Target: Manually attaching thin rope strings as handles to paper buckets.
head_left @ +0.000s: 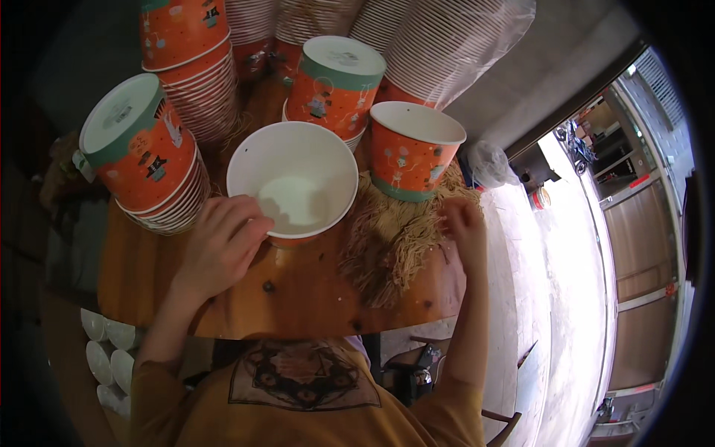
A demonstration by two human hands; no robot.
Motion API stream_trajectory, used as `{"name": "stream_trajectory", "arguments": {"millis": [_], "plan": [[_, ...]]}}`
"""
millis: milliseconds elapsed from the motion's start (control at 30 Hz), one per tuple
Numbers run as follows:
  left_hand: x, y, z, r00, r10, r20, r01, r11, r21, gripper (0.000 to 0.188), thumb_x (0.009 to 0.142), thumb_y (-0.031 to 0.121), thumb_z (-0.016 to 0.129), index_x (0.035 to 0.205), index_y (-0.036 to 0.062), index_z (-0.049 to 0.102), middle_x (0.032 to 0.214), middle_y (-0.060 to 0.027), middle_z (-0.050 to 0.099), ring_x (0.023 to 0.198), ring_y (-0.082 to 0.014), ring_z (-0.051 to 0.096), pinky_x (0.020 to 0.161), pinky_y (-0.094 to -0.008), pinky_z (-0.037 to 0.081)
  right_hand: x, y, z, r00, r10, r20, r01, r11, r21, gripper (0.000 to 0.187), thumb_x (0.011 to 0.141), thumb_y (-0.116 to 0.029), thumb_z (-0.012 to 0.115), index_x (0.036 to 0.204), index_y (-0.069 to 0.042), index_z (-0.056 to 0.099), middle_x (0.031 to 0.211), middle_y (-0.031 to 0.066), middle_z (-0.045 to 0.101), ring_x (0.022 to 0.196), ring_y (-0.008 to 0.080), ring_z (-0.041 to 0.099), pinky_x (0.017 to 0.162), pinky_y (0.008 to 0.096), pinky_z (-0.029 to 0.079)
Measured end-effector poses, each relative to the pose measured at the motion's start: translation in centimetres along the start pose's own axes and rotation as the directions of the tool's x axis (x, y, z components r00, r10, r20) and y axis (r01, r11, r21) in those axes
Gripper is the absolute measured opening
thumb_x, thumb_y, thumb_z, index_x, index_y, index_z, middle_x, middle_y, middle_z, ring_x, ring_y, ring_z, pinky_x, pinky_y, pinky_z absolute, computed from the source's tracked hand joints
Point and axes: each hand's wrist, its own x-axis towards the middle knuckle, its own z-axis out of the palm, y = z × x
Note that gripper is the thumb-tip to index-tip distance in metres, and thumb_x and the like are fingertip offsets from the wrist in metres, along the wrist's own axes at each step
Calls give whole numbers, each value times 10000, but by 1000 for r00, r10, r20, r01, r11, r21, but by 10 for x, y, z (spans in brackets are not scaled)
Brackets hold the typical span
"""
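An open paper bucket [293, 179], white inside, stands on the wooden table in front of me. My left hand [223, 242] grips its near-left rim, thumb at the edge and fingers around the outside. On the right lies a pile of tan string strands [391, 242]. An orange paper bucket [411, 160] with a green bottom band stands upright on the pile's far side. Beside the strands, my right hand [465, 231] has its fingers curled together; whatever they may pinch is too small to make out.
Upside-down stacks of orange buckets stand at the left [145, 149] and behind the open bucket [335, 86]. More stacks in clear plastic [454, 45] line the back. The wooden table's [261, 309] near edge faces me. White round containers [112, 357] sit low at left; a bright doorway opens at right.
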Motion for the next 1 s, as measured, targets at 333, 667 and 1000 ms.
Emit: {"name": "stream_trajectory", "arguments": {"millis": [333, 667, 1000], "plan": [[2, 2, 3, 1000, -24, -2, 23, 999, -23, 367, 715, -10, 678, 1061, 76, 590, 1081, -95, 565, 1048, -300, 571, 850, -420, 431, -95, 23, 12, 938, -343, -53, 256, 786, -563, 68, 811, 4, 639, 872, -21, 622, 1005, 81, 630, 868, 253, 602, 739, 339, 491], [7, 30, -18, 994, -58, -89, 45, 988, -144, 476, 726, 17, 710, 1177, 71, 565, 1198, -130, 531, 1077, -308, 564, 859, -416, 480, -108, -34, 32, 752, -649, -113, 587, 738, -333, 146, 724, 38, 650, 853, -21, 618, 867, 121, 646, 763, 282, 601, 674, 368, 485], [2, 73, -9, 749, -290, 596, 651, 156, -743, 284, 963, 98, 550, 1241, 52, 515, 1029, -56, 611, 936, -114, 592, 796, -264, 487, -110, -100, 109, 611, -718, 333, 790, 577, -206, 316, 634, 12, 735, 928, -78, 660, 717, 54, 562, 590, 217, 558, 502, 331, 454]]}}
